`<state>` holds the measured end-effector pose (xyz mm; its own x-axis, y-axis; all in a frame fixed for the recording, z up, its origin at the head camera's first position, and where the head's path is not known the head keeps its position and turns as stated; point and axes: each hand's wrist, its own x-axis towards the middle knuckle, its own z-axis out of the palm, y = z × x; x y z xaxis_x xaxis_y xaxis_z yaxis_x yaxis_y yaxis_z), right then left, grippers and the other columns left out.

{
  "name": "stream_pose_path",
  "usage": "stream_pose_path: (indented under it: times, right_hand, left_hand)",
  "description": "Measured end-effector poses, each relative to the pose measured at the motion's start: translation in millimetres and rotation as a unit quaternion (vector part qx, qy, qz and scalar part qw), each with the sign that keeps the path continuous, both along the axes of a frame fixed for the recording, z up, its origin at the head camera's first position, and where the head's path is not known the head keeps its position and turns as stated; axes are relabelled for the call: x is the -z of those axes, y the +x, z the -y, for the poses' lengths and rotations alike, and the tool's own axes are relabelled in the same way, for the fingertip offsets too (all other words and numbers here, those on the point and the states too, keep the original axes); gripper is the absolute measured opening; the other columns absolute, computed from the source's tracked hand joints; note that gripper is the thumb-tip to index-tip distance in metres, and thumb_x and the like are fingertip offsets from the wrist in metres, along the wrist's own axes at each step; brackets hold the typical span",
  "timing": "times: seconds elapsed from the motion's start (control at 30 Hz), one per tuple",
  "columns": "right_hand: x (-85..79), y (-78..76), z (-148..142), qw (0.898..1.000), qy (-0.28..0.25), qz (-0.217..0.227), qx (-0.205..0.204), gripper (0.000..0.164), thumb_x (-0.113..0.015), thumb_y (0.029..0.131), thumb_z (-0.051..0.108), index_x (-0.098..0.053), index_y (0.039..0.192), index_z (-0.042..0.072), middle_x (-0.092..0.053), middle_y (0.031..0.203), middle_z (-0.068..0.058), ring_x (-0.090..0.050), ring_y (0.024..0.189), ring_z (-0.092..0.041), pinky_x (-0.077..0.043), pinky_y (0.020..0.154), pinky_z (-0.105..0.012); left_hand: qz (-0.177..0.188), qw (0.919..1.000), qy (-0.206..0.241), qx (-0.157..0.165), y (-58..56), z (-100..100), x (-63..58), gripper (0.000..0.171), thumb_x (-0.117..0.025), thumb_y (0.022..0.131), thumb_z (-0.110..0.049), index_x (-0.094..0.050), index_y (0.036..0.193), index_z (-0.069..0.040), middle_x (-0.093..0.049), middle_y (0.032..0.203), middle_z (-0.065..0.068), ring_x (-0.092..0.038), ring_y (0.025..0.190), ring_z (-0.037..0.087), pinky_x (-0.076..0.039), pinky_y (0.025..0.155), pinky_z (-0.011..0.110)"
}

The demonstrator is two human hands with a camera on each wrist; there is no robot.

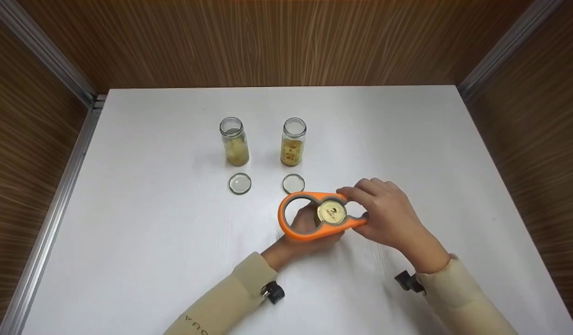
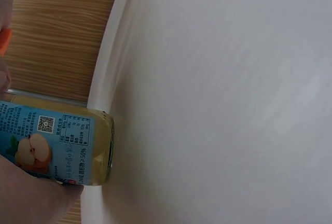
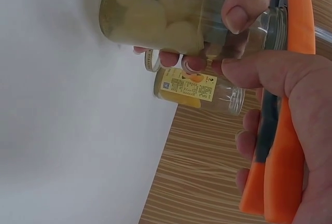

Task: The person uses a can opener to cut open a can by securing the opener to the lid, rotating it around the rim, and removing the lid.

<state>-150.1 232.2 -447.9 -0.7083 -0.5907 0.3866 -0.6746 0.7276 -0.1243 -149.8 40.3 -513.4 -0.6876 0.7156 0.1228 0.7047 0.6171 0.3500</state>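
My left hand (image 1: 306, 222) grips a glass jar (image 3: 155, 16) of pale fruit pieces around its side. In the left wrist view, its blue label (image 2: 46, 141) shows a cut apple. On top of this jar is a gold lid (image 1: 332, 212). An orange jar opener (image 1: 283, 216) with a grey inner lining surrounds the lid, with its larger loop towards the left. At the opener's right end, my right hand (image 1: 384, 214) holds the handles between fingers and thumb. The left fingers are mostly hidden under the opener in the head view.
Behind the hands, two lidless glass jars stand upright: one with pale contents (image 1: 237, 151), one with a yellow label (image 1: 292, 151). In front of them, two round lids lie on the white table (image 1: 151, 209), a left lid (image 1: 240, 184) and a right lid (image 1: 293, 183). Wood-grain panels (image 1: 286, 44) enclose the table.
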Motion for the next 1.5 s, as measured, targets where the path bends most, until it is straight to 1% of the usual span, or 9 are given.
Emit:
stream_pose_path:
  times: [0.07, 0.1, 0.23, 0.57, 0.77, 0.87, 1.1, 1.33, 1.5]
  right_hand:
    - [0.1, -0.3, -0.6, 1.000, 0.001, 0.002, 0.003, 0.045, -0.080, 0.069, 0.016, -0.072, 0.112, 0.021, -0.063, 0.089, 0.005, -0.053, 0.074, -0.015, -0.042, 0.062, -0.032]
    - [0.2, -0.5, -0.8, 1.000, 0.001, 0.001, 0.003, 0.044, -0.080, 0.069, 0.016, -0.072, 0.112, 0.021, -0.063, 0.089, 0.006, -0.053, 0.074, -0.015, -0.042, 0.062, -0.032]
    - [0.7, -1.5, -1.3, 1.000, -0.004, -0.003, 0.002, 0.044, -0.080, 0.069, 0.014, -0.072, 0.111, 0.022, -0.063, 0.088, 0.008, -0.053, 0.073, -0.014, -0.041, 0.061, -0.031]
    - [-2.0, -3.5, -2.6, 1.000, 0.011, 0.008, 0.006, 0.045, -0.083, 0.067, 0.014, -0.072, 0.111, 0.024, -0.064, 0.090, 0.008, -0.054, 0.076, -0.015, -0.042, 0.064, -0.032]
    - [-3.4, -4.0, -2.8, 1.000, 0.014, 0.015, 0.003, 0.048, -0.084, 0.066, 0.014, -0.072, 0.112, 0.025, -0.064, 0.089, 0.009, -0.054, 0.077, -0.014, -0.042, 0.064, -0.032]
    - [-4.0, -5.2, -3.1, 1.000, 0.015, 0.018, -0.003, 0.050, -0.085, 0.066, 0.014, -0.072, 0.113, 0.025, -0.064, 0.089, 0.009, -0.054, 0.078, -0.014, -0.042, 0.065, -0.032]
    - [-4.3, -9.0, -4.2, 1.000, 0.006, 0.012, -0.027, 0.051, -0.085, 0.067, 0.013, -0.072, 0.115, 0.025, -0.064, 0.090, 0.008, -0.053, 0.078, -0.014, -0.041, 0.064, -0.032]
    - [-3.8, -13.3, -5.2, 0.999, -0.013, 0.012, -0.051, 0.049, -0.086, 0.068, 0.017, -0.072, 0.114, 0.026, -0.062, 0.088, 0.009, -0.053, 0.078, -0.014, -0.040, 0.064, -0.031]
    - [-4.6, -16.1, -5.6, 0.998, -0.007, 0.020, -0.059, 0.046, -0.086, 0.071, 0.021, -0.073, 0.114, 0.026, -0.062, 0.088, 0.009, -0.053, 0.078, -0.014, -0.039, 0.064, -0.031]
  left_hand:
    - [0.009, 0.9998, 0.018, -0.007, -0.3, -0.2, 2.2, 0.047, -0.056, 0.098, -0.020, -0.047, 0.143, -0.006, -0.053, 0.142, -0.001, -0.048, 0.129, 0.009, -0.033, 0.109, 0.017]
    - [0.043, 0.9953, 0.086, -0.009, -0.7, -0.1, 3.7, 0.050, -0.060, 0.095, -0.020, -0.048, 0.141, -0.004, -0.055, 0.139, 0.004, -0.050, 0.127, 0.014, -0.035, 0.109, 0.020]
    - [0.094, 0.9824, 0.159, -0.026, -0.3, 0.1, 7.6, 0.052, -0.062, 0.095, -0.022, -0.048, 0.141, -0.003, -0.056, 0.139, 0.004, -0.050, 0.127, 0.014, -0.037, 0.109, 0.023]
    - [0.068, 0.9870, 0.144, -0.022, -2.0, -0.6, 10.1, 0.052, -0.061, 0.095, -0.022, -0.048, 0.141, -0.002, -0.056, 0.139, 0.005, -0.051, 0.126, 0.016, -0.037, 0.109, 0.024]
    - [0.085, 0.9778, 0.189, -0.027, -2.2, 0.9, 14.7, 0.055, -0.064, 0.093, -0.023, -0.047, 0.142, -0.004, -0.056, 0.139, 0.002, -0.051, 0.126, 0.012, -0.037, 0.108, 0.021]
    - [0.103, 0.9695, 0.221, -0.022, -2.6, 2.1, 17.0, 0.057, -0.064, 0.093, -0.023, -0.046, 0.143, -0.004, -0.054, 0.140, 0.001, -0.049, 0.127, 0.011, -0.036, 0.109, 0.021]
    - [0.174, 0.9365, 0.305, 0.001, -2.7, 5.2, 19.8, 0.062, -0.068, 0.090, -0.016, -0.042, 0.145, -0.002, -0.053, 0.143, 0.009, -0.047, 0.131, 0.012, -0.034, 0.112, 0.023]
    - [0.087, 0.9712, 0.222, 0.009, -5.8, 4.4, 19.8, 0.058, -0.063, 0.094, -0.024, -0.044, 0.144, -0.001, -0.053, 0.140, 0.003, -0.048, 0.128, 0.012, -0.033, 0.111, 0.020]
    - [0.091, 0.9721, 0.216, 0.010, -6.1, 5.1, 19.2, 0.059, -0.064, 0.094, -0.024, -0.043, 0.144, -0.001, -0.053, 0.141, 0.004, -0.048, 0.128, 0.013, -0.033, 0.111, 0.020]
